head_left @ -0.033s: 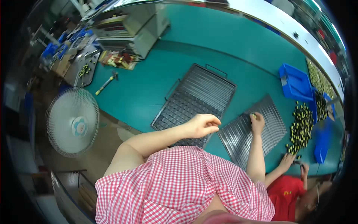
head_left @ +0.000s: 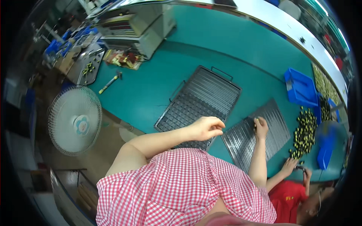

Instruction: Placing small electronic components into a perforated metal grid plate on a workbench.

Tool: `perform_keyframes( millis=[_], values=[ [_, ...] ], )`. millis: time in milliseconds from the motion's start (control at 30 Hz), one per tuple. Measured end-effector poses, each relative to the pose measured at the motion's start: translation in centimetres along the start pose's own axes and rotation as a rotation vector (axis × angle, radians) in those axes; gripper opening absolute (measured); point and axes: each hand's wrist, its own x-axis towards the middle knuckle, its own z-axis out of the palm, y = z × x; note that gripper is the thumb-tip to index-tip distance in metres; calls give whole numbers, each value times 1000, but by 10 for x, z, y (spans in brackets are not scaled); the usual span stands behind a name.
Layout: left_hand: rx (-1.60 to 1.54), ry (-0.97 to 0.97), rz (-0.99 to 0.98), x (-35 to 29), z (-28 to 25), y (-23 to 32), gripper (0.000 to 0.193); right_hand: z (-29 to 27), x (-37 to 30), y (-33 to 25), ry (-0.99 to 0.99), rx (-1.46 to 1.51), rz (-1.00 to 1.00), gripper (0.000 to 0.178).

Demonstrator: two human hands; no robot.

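Note:
My left hand (head_left: 207,128) hovers over the near right edge of a dark tray (head_left: 215,84) with wire handles. Its fingers are loosely curled, the thumb apart from them, with nothing visible between. The tray's far part shows fine ridges; the nearer part is filled with rows of dark pieces, partly hidden by my left forearm. Over a grey ribbed plate (head_left: 277,113) to the right, my right hand (head_left: 261,129) is closed in a pinch on a small yellow-and-black piece (head_left: 257,119). The plate lies at an angle on the green table, and my right forearm covers part of it.
A pile of yellow-and-black pieces (head_left: 304,132) lies right, beside blue bins (head_left: 300,90). A co-worker in red (head_left: 288,199) has hands near that pile. At left are a hammer (head_left: 110,83), a fan (head_left: 75,120) and a second tray (head_left: 96,67); a metal cabinet (head_left: 149,41) stands behind.
The whole view has shifted slightly. My right hand has turned a little over the plate, still pinching; my left hand has barely moved.

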Motion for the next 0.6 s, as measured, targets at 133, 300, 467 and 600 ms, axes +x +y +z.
perform_keyframes(
  millis=[133, 300, 467, 600],
  values=[
    [210, 39, 163, -1, 10, -18, 32, 24, -63, -15, -508, 722, 360, 31],
    [178, -26, 303, 5, 15, -20, 39, 75, -130, -26, -969, 963, 521, 30],
    [205, -132, 249, -2, 11, -27, 28, 82, -135, -23, -1026, 855, 574, 42],
    [125, -161, 181, -5, 14, -22, 25, 76, -137, -27, -1046, 711, 494, 42]
  ],
)
